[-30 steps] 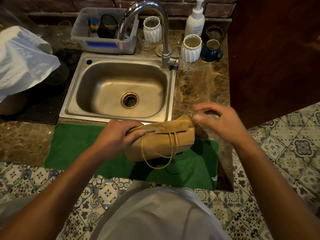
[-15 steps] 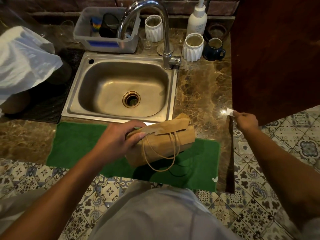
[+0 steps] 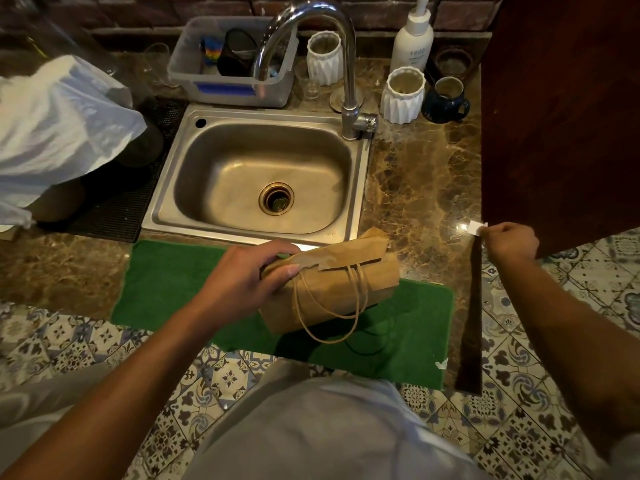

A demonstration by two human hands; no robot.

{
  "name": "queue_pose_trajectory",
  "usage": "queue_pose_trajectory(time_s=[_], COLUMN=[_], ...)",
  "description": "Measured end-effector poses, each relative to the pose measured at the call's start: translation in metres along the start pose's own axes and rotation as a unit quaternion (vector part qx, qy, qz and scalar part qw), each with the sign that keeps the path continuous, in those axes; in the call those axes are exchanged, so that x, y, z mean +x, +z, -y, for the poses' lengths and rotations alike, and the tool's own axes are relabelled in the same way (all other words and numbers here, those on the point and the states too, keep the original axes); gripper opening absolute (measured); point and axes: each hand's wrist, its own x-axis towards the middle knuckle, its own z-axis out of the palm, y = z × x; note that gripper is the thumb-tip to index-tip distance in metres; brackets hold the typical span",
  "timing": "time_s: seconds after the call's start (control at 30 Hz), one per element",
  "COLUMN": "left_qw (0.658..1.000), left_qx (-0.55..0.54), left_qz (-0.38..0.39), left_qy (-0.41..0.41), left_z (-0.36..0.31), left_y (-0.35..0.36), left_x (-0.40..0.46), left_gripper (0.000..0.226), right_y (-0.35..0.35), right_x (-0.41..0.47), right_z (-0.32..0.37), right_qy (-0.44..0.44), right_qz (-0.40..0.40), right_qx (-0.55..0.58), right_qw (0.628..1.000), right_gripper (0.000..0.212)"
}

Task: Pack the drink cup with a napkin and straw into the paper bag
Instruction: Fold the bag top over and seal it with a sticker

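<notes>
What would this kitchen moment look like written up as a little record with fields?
setting: marble counter with a steel sink and tap
paper bag: brown, folded shut, lying on its side over the green mat, string handles hanging loose
left hand: grips the bag's folded end
right hand: at the counter's right edge, pinching a small white strip
drink cup, napkin, straw: not visible
behind the sink: plastic tub, two white ribbed cups, dark mug, pump bottle

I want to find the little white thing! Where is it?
The small white piece is pinched in the right hand, at the right edge of the counter, right of the paper bag.
</notes>
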Motion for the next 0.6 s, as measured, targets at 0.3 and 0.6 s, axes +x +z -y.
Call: queue_pose_trajectory(time_s=[0.3, 0.6], left_qw=[1.0, 1.0], left_qx=[-0.014, -0.011], left_qz=[0.003, 0.003], left_qy=[-0.009, -0.026], left_z=[-0.002, -0.004], left_y=[-0.001, -0.001], left_x=[-0.003, -0.004], left_gripper=[0.045, 0.039], right_y=[0.004, 0.006], right_x=[-0.007, -0.01], right_z=[0.001, -0.001], right_qy=[-0.067, -0.075], right_qz=[-0.06, -0.067], right_qx=[-0.084, -0.085], right_qw=[0.992, 0.991], right_gripper=[0.021, 0.022])
